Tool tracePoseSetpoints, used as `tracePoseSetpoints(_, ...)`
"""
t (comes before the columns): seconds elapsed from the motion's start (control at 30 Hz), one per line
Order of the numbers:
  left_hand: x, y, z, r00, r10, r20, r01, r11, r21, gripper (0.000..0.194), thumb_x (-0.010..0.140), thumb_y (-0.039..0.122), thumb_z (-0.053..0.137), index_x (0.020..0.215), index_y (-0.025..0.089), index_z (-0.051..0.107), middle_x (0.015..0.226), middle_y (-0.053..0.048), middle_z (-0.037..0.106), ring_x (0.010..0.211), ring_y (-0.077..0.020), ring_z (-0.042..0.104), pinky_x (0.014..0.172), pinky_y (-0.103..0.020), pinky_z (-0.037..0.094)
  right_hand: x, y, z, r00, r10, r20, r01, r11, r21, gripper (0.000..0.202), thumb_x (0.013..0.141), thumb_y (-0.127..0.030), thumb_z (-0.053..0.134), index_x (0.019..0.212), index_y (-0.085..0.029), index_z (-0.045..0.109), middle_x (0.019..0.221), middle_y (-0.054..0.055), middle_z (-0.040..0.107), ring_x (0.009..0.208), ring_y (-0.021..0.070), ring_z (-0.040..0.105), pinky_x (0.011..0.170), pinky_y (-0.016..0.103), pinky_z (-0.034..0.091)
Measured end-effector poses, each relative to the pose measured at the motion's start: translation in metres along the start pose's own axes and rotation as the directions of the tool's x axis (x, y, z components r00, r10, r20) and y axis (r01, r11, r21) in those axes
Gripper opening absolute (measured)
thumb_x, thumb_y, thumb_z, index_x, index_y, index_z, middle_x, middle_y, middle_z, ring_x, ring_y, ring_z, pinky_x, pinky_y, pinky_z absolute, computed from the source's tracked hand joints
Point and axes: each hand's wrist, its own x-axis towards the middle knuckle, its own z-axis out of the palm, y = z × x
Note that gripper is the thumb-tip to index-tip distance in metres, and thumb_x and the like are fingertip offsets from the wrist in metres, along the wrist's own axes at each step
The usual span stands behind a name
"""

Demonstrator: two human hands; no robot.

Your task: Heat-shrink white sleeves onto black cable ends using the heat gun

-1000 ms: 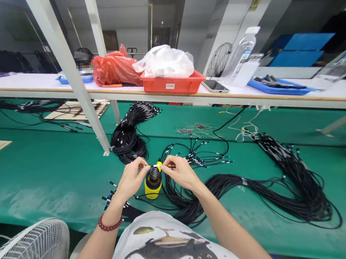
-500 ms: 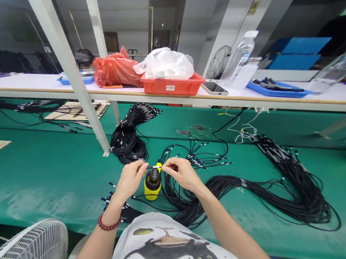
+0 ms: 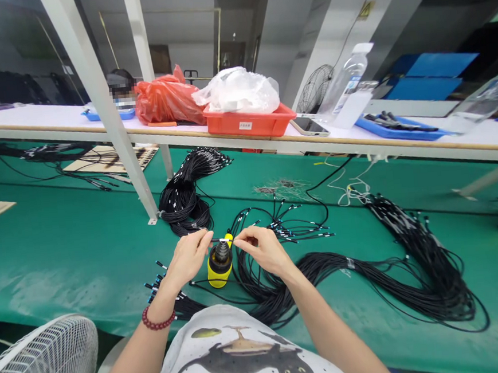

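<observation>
My left hand and my right hand pinch a thin black cable between them, with a white sleeve or label on its middle. The cable is stretched level just over the dark ribbed nozzle of a yellow and black heat gun, which stands nozzle-up on the green bench. Whether cable and nozzle touch, I cannot tell. A long bundle of black cables runs beside and below my right hand. White-marked cable ends fan out behind that hand. More ends lie by my left forearm.
A coiled cable bundle lies at the back left, near a white shelf post. Above the bench, the shelf carries a red tray, bags, a phone and bottles. A white fan stands at the lower left.
Almost nothing differs. Both hands hold the cable over the nozzle as before, and the view has shifted only very slightly.
</observation>
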Motion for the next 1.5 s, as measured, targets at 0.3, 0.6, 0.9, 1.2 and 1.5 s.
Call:
tracePoseSetpoints(0.3,0.000,-0.010,0.007,0.998,0.015,-0.066,-0.022,0.994,-0.108,0.027,0.090,0.043,0.044,0.081,0.020,0.055,0.069,0.003,0.056,0.062,-0.0132,0.048,0.060,-0.025,0.034,0.000,0.002,0.001,0.999,0.043,-0.010,-0.043,0.998,0.042,0.014,0.081,-0.024,0.060,0.077,-0.017,0.071,0.071,0.003,0.069,0.062,0.0136,0.056,0.059,0.025,0.041)
tracePoseSetpoints(0.6,0.000,0.000,-0.001,0.998,0.004,-0.059,-0.004,1.000,0.008,0.045,0.094,0.048,0.032,0.062,0.020,0.048,0.054,0.004,0.046,0.053,-0.0124,0.042,0.056,-0.026,0.027,-0.002,0.001,0.001,1.000,-0.004,0.009,0.005,1.000,-0.013,0.019,0.086,-0.026,0.057,0.075,-0.018,0.071,0.072,0.003,0.069,0.065,0.0142,0.056,0.061,0.026,0.040)
tracePoseSetpoints(0.9,0.001,-0.009,0.004,0.993,0.024,-0.119,-0.035,0.995,-0.092,0.030,0.089,0.044,0.046,0.074,0.019,0.054,0.062,0.005,0.049,0.059,-0.0114,0.042,0.058,-0.024,0.031,0.000,-0.001,0.008,0.996,0.025,-0.083,-0.019,0.997,0.081,0.009,0.079,-0.020,0.064,0.073,-0.017,0.071,0.070,0.002,0.068,0.061,0.0130,0.057,0.059,0.024,0.042)
tracePoseSetpoints(1.2,0.001,-0.007,0.003,0.995,-0.018,-0.098,0.011,0.998,-0.069,0.051,0.092,0.051,0.036,0.054,0.018,0.043,0.049,0.006,0.039,0.050,-0.0099,0.038,0.054,-0.025,0.026,-0.002,0.005,0.004,0.999,-0.031,0.016,0.031,0.999,-0.009,0.023,0.088,-0.030,0.058,0.072,-0.018,0.071,0.067,0.000,0.067,0.060,0.0127,0.053,0.058,0.024,0.037)
tracePoseSetpoints(1.5,0.000,-0.011,0.007,0.991,0.054,-0.122,-0.069,0.990,-0.122,0.029,0.091,0.041,0.044,0.074,0.019,0.051,0.066,0.004,0.050,0.063,-0.0115,0.044,0.061,-0.024,0.032,-0.002,0.003,0.009,0.999,-0.006,-0.038,0.006,1.000,0.016,0.014,0.083,-0.023,0.061,0.071,-0.017,0.065,0.068,0.000,0.064,0.062,0.0125,0.054,0.059,0.023,0.039)
